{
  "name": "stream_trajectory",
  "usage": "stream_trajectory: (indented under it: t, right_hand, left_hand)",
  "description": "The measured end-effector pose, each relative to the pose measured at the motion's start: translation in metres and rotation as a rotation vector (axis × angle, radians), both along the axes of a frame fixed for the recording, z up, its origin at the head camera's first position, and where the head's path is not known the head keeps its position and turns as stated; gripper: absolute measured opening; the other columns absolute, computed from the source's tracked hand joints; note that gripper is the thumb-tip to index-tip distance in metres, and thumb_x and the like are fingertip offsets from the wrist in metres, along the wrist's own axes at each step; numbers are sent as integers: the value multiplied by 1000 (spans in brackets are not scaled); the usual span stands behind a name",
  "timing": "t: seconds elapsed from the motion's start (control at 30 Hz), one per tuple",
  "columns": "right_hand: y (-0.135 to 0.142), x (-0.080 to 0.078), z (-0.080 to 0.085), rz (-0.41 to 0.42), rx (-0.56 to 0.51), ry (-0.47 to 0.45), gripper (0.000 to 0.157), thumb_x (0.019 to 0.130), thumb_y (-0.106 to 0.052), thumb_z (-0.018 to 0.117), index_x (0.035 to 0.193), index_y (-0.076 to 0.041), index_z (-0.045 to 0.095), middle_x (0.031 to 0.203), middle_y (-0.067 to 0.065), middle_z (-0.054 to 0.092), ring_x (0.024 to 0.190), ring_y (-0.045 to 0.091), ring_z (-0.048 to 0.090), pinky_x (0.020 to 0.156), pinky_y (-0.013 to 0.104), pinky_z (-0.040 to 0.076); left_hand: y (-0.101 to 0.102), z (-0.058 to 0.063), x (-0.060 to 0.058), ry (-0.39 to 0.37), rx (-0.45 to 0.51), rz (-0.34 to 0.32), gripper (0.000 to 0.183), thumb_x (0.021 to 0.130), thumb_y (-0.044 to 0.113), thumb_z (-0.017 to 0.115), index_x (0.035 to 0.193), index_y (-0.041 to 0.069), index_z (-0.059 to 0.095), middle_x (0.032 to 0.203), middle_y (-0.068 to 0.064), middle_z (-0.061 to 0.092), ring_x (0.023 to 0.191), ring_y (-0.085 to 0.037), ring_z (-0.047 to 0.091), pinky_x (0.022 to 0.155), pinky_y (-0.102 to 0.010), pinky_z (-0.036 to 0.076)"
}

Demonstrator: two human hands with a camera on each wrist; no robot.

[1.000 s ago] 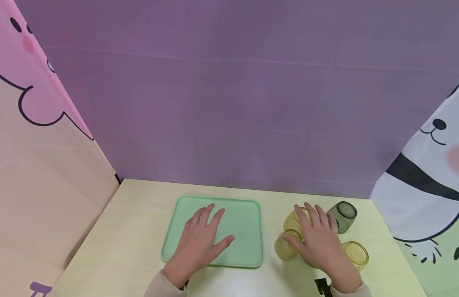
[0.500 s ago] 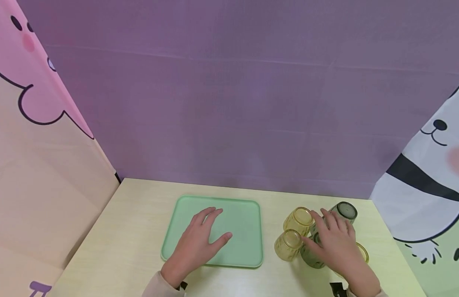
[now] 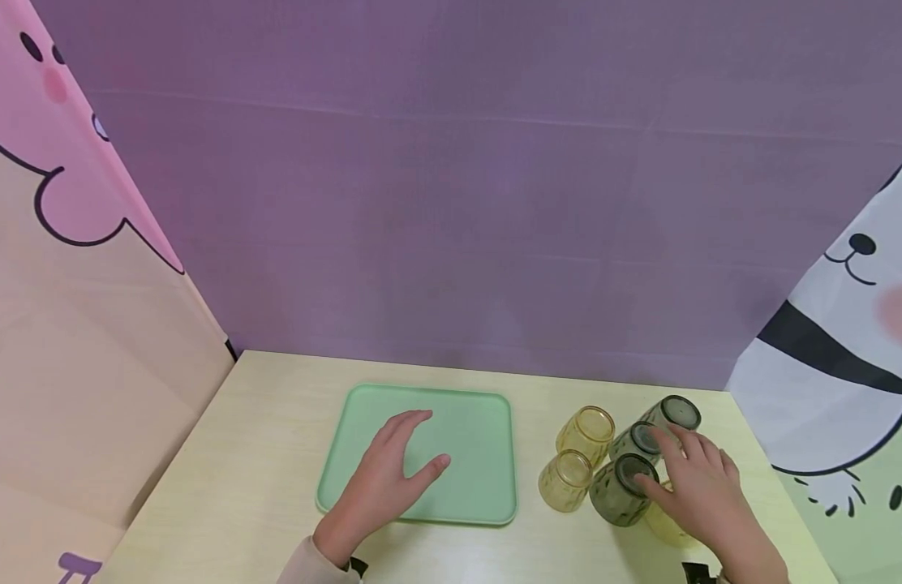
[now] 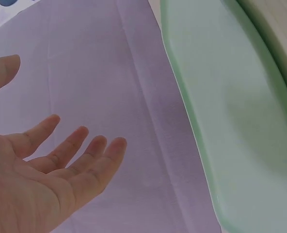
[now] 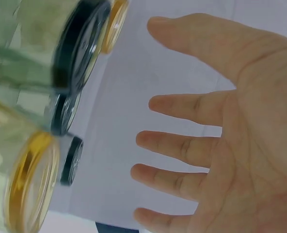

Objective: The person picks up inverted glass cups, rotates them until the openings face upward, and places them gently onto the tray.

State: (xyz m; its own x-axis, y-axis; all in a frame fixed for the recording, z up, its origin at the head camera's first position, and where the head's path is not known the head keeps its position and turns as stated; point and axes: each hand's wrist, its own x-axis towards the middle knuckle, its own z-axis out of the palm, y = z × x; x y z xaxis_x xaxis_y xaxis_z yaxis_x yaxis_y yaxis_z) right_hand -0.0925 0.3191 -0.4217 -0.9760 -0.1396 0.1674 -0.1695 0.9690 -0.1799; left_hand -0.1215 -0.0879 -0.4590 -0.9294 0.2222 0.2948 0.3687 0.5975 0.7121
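Toward the table's right side, the right hand has shifted further right above the glasses, uncovering more of three smoky green glasses beside two yellow glasses; its fingers are spread and hold nothing (the right wrist view shows them apart from any glass), so nothing seems gripped yet; a third yellow glass stands partly hidden behind that hand; the left hand, its fingers loosely parted and likewise holding nothing, hovers over the green tray; the closely clustered glasses leave little finger room.
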Motion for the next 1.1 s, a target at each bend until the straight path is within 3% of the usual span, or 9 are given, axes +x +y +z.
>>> stream_trajectory:
  t: [0.23,0.43,0.8,0.93,1.1]
  right_hand:
    - [16,-1,0,-27,22,-47,70,84,-29,82,135,7,51,130,37,47,112,62,45,76,75,42]
    - [30,-1,-7,-34,10,-114,65,84,-25,81,131,10,51,121,37,50,102,61,49,67,70,48]
    - [40,-6,-16,13,-24,-202,60,81,-15,81,121,18,51,105,35,54,87,54,59,76,62,51]
    - [42,-6,-16,22,-17,-258,55,81,-11,81,117,18,52,104,35,55,89,52,60,77,59,52]
    - [44,-7,-17,35,-15,-266,51,80,-10,82,112,18,54,101,32,56,90,49,61,78,58,52]
  left_hand:
    - [-2,0,-1,-12,43,-1,60,92,39,74,143,17,53,142,1,50,133,-21,46,107,-45,41]
    - [-2,-2,-1,-19,69,-1,59,91,40,74,142,18,53,141,3,50,130,-20,48,100,-46,47]
    - [-2,-5,-2,-20,77,-8,57,92,38,74,141,19,54,139,4,51,125,-18,51,93,-41,51]
    - [-2,-5,-2,-39,90,-15,57,91,36,75,141,18,54,139,3,51,124,-18,52,93,-40,51]
    - [-2,-6,-2,-69,119,-20,57,91,37,75,142,21,53,139,5,51,121,-18,53,94,-41,51]
